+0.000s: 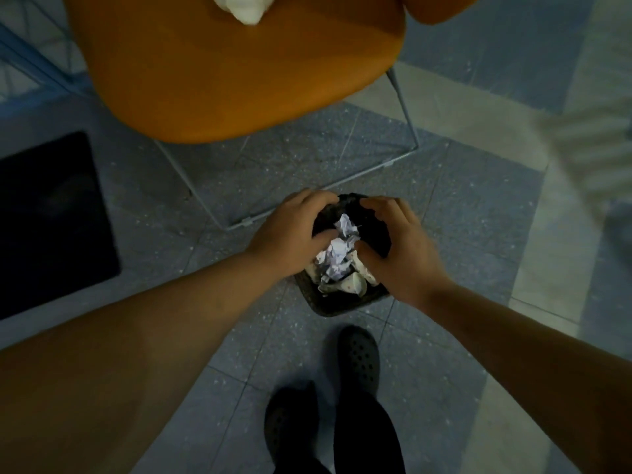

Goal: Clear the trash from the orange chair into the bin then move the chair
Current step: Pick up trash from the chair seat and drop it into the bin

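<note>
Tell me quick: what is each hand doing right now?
Left hand: partly curled over the bin, touching the crumpled paper; a grip cannot be told.
Right hand: the same on the other side; cannot be told.

We see speckled floor (427,206) | on it: bin (337,307), orange chair (219,73) frame, black mat (48,220), our shoes (359,357)

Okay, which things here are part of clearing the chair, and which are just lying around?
Job: orange chair; white crumpled trash on its seat; bin with crumpled paper; left hand and right hand over it.

Lying about: dark mat; blue wire frame.
</note>
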{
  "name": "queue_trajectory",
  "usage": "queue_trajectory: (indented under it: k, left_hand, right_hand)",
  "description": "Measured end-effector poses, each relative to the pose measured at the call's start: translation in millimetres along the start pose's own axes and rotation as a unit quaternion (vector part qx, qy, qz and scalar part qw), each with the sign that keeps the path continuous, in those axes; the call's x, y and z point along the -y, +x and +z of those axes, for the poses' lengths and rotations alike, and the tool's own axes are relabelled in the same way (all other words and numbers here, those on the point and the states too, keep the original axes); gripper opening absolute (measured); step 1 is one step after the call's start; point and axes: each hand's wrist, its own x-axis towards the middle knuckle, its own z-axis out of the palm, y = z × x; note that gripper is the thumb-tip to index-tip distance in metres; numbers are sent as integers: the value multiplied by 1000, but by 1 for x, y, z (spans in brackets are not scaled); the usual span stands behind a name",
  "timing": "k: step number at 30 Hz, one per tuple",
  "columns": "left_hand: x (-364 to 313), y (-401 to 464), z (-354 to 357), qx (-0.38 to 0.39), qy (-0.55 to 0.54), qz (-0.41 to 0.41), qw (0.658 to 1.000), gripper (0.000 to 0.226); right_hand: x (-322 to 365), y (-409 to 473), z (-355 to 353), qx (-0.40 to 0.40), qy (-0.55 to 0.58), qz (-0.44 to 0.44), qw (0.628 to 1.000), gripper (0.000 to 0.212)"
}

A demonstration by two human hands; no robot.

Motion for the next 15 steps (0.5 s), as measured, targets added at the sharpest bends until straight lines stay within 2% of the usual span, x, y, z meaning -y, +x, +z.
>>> queue_trajectory:
  k: [3, 9, 15]
  left_hand:
    - [-24, 8, -36, -41, 6, 23, 999, 39]
    - [-63, 31, -117, -104, 24, 22, 994, 39]
    - [-62, 72, -177, -200, 28, -26, 979, 42]
  right_hand:
    - [24, 14, -19, -9, 13, -23, 1000, 49]
    - [76, 64, -71, -19, 9, -85, 996, 42]
    - [109, 123, -106, -29, -13, -127, 991, 39]
